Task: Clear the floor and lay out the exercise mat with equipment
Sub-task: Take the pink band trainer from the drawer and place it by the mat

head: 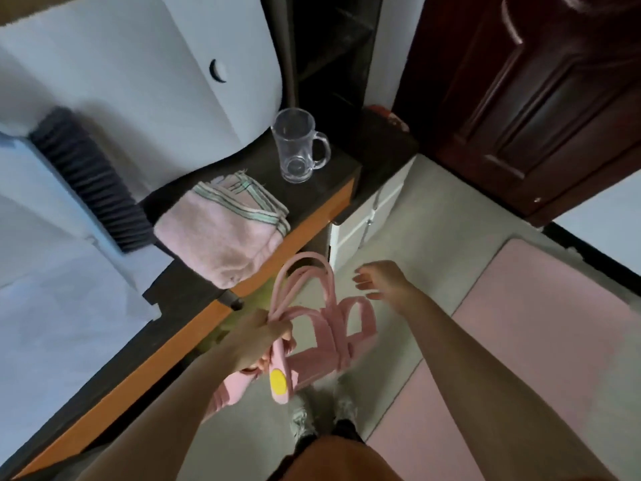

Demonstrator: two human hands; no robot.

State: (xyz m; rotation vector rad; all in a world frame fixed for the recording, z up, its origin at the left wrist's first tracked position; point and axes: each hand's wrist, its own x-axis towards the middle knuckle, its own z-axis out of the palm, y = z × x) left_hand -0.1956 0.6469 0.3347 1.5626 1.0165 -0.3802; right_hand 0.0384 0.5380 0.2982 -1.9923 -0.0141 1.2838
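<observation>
Left hand [256,341] grips one pink pull-rope [333,336]; right hand [381,281] loose; one mat [541,328].

The pull-rope set [333,338] you hold looks like smooth, matt pink rubber tubing with soft, foam-like padded loops, and one end carries a glossy yellow cap [277,381] that looks like plastic. Beside you, the exercise mat [537,324] is a matt pink sheet on a pale floor [426,220] with a smooth, dull sheen. The table [333,189] has a dark matt top and an orange wood-like edge, and on it you have a fluffy pink terry-cloth towel [222,237] and a clear, glossy mug [298,147] of glass or plastic; the door [541,98] is dark red-brown wood with glossy varnish.
</observation>
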